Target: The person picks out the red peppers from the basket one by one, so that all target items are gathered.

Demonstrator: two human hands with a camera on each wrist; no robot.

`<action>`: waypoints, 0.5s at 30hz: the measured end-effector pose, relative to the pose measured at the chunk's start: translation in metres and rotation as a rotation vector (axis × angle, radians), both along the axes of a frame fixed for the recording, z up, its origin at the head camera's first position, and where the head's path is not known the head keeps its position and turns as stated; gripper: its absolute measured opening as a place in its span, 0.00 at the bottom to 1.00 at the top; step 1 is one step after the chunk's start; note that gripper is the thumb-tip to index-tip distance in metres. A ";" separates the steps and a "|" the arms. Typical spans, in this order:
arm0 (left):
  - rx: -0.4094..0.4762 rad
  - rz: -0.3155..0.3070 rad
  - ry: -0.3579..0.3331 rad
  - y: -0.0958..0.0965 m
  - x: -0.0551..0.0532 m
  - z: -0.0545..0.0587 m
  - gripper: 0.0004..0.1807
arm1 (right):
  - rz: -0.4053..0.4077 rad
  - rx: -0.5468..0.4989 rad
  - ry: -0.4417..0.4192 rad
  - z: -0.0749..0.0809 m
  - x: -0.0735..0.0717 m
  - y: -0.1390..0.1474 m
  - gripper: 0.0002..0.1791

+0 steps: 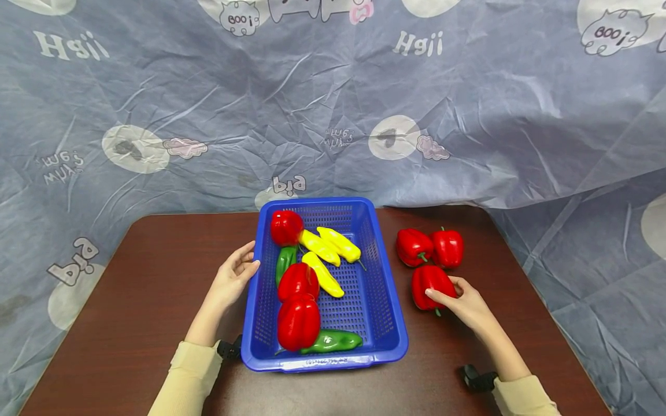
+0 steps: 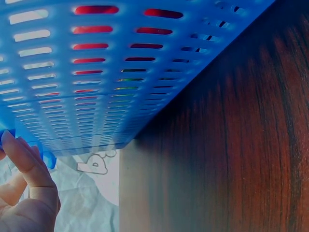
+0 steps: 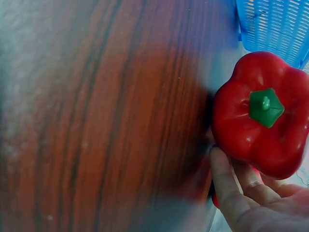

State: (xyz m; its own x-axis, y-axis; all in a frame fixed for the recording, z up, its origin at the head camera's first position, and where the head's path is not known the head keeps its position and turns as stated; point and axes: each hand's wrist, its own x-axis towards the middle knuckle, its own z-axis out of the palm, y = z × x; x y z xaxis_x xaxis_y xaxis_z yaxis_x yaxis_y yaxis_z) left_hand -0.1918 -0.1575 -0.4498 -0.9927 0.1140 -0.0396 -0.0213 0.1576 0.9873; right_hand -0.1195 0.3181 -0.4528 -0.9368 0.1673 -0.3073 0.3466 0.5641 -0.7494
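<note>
At the right of the table, my right hand (image 1: pixel 469 306) grips a red bell pepper (image 1: pixel 432 284), thumb on its near side and fingers behind it. The right wrist view shows this bell pepper's green stem (image 3: pixel 265 107) facing the camera. My left hand (image 1: pixel 234 277) holds the left rim of a blue plastic basket (image 1: pixel 386 277), its fingertips (image 2: pixel 8 140) at the edge. Inside the basket lie red bell peppers (image 1: pixel 299 322), yellow peppers (image 1: pixel 324 275) and green peppers (image 1: pixel 333 341). Just beyond the right hand are two more red bell peppers (image 1: pixel 413 247) on the table.
The brown wooden table (image 1: pixel 156 277) carries everything. Behind it hangs a grey-blue printed cloth (image 1: pixel 312 104), reaching down to the table's back edge. The basket's raised perforated wall (image 2: pixel 87 63) stands between the left hand and the peppers.
</note>
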 end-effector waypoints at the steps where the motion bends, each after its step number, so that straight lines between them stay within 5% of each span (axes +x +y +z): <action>1: -0.001 0.000 -0.001 0.000 0.000 0.000 0.30 | 0.000 0.006 -0.001 0.000 -0.001 0.000 0.44; 15: -0.003 0.002 -0.006 0.000 0.001 0.002 0.31 | -0.005 0.069 -0.011 -0.001 -0.011 -0.009 0.49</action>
